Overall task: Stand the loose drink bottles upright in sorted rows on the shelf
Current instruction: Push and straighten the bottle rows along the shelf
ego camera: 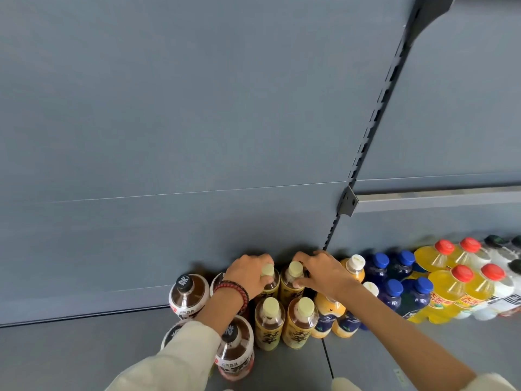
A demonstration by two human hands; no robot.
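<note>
Four yellow-label tea bottles with pale green caps stand in two rows on the grey shelf [84,351]. My left hand [249,273] grips the neck of the back left one [267,270]. My right hand [321,270] grips the back right one [294,270] by its cap. The two front tea bottles [269,323] [300,323] stand free. Left of them are dark tea bottles with black caps [187,297], partly hidden by my left arm. To the right stand orange juice bottles with white caps [353,268], blue-capped bottles [393,292] and yellow red-capped bottles [451,289].
The grey back panel [197,122] rises right behind the bottles. A slotted upright [366,142] and a shelf bracket [349,200] stand above the orange bottles. White, black-capped bottles [507,283] sit at the far right. Bare shelf lies at the left and front.
</note>
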